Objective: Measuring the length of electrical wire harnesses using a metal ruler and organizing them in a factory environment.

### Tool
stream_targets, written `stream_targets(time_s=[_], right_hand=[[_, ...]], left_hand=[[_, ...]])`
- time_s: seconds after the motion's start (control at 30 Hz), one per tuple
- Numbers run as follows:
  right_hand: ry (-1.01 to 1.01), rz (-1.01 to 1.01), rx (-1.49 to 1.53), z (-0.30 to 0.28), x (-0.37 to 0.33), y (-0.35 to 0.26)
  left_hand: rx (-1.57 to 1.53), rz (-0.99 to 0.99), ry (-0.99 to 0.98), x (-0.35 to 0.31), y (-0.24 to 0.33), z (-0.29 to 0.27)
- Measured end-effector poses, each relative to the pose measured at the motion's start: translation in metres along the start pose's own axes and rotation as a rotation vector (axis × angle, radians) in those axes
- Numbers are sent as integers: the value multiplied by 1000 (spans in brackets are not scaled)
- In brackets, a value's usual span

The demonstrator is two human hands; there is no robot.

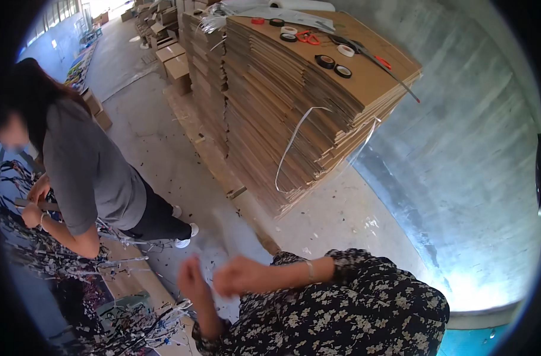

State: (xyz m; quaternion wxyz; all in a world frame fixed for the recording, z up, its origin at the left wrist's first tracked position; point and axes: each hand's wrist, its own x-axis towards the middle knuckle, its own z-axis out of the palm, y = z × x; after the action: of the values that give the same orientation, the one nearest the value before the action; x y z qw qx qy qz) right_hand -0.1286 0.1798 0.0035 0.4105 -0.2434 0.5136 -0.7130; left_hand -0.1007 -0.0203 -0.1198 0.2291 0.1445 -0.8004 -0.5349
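Holding both hands close together in the air above the floor

In the head view, the left hand (193,283) is raised with its fingers bent, and the right hand (239,276) is just beside it, fingers curled inward. Both are blurred, so whether they grip something small or are simply loosely closed, I cannot tell.

Nearest the left hand, below it and to its left, lies a tangled cluster of thin black and white cables with small coloured ends (141,326). Farther left of the hands spreads a larger mass of similar cables (51,252), where a co-worker in a grey top and dark trousers (95,160) has hands around a flat grey strip (51,206).

Beyond the right hand stands a tall stack of flat brown cardboard (282,95) with a loose white plastic strap (287,145) down its side. On top are black and white tape rolls, red-handled scissors (308,38) and a long dark blade (395,76). Right of the hands is a black floral garment (342,308), worn by the person.
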Motion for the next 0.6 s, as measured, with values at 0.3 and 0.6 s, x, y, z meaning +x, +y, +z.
stream_targets(time_s=[0.3,0.6], right_hand=[[1214,-265,-1388,-283,-151,-172],[1301,472,-2233,-517,-223,-313]], left_hand=[[-210,-96,59,7,-50,4],[187,272,53,-19,25,62]])
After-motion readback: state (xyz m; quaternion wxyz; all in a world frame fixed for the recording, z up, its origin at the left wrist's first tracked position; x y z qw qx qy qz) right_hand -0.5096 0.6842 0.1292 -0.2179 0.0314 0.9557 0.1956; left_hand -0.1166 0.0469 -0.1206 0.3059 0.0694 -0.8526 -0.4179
